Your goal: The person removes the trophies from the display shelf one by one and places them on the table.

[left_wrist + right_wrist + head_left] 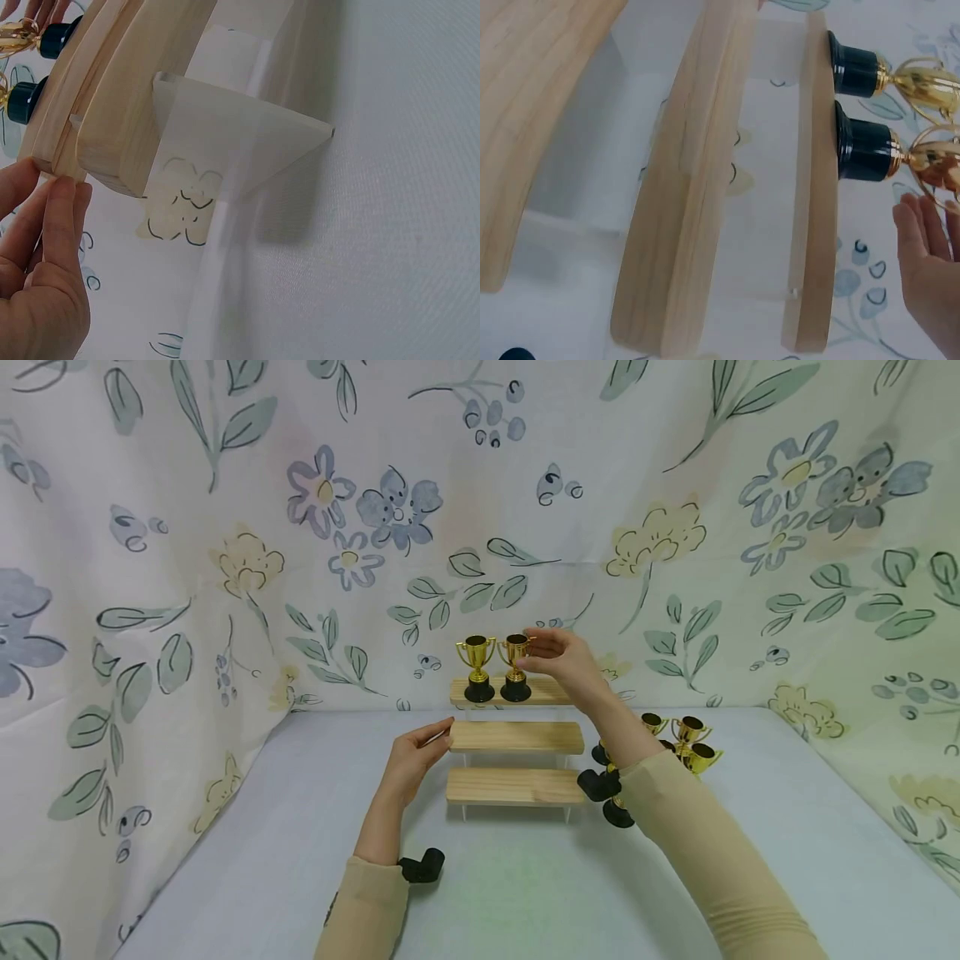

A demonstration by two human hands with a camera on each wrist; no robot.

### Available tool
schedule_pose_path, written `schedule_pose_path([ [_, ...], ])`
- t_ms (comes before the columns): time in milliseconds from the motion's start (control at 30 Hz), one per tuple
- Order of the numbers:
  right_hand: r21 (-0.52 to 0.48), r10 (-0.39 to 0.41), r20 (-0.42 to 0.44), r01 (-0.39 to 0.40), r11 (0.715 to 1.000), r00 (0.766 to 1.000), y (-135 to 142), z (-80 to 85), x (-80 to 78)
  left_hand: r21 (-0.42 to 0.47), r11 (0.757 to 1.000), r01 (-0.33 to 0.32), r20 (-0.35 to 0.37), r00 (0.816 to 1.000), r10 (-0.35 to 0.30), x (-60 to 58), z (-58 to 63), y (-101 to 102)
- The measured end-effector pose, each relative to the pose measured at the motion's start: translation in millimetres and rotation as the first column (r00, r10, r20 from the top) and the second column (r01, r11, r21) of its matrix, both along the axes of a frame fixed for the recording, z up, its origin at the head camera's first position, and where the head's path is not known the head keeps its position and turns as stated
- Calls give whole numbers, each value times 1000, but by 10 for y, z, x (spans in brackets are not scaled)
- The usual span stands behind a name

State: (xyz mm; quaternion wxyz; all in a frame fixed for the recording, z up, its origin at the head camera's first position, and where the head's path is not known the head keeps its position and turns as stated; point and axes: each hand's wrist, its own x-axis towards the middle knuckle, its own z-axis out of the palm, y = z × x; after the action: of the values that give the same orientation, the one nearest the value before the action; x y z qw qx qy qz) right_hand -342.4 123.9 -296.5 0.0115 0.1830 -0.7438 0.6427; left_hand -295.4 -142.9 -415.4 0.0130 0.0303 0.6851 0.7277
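Note:
Two small gold trophies with black bases stand upright, side by side, on the top shelf of a three-tier wooden stand. My right hand (564,662) is at the right-hand trophy (515,653), holding it by its right handle side with thumb in front and fingers behind. Left of it is the other trophy (477,658), which no hand touches. My left hand (411,764) pinches the left end of the middle shelf (517,737) between thumb and fingers. In the left wrist view its fingers (60,217) meet the wooden end.
Several more gold trophies (691,729) are grouped on the white tabletop (262,827) right of the stand, partly hidden by my right forearm. The bottom shelf (516,785) rests on clear supports (240,139). A floral cloth (480,527) hangs behind.

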Motion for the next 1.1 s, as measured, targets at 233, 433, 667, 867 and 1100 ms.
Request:
schedule_pose_path([
  [233,-43,-41,-3,41,998,999,-117,-2,-38,-6,1000,8,-4,1000,-8,6,19,-9],
  [433,-71,-63,-23,61,996,998,-134,-15,-55,-9,1000,2,-1,1000,-2,4,19,-5],
  [667,-80,-80,-33,77,994,996,-145,-23,-63,-2,1000,0,5,1000,0,-5,6,-6],
  [867,-93,-80,-41,76,993,996,-151,-25,-54,-7,1000,3,-5,1000,-3,3,16,-3],
  [1100,-92,-87,-56,81,992,995,-124,-32,-28,-10,1000,3,-5,1000,-4,0,15,-6],
])
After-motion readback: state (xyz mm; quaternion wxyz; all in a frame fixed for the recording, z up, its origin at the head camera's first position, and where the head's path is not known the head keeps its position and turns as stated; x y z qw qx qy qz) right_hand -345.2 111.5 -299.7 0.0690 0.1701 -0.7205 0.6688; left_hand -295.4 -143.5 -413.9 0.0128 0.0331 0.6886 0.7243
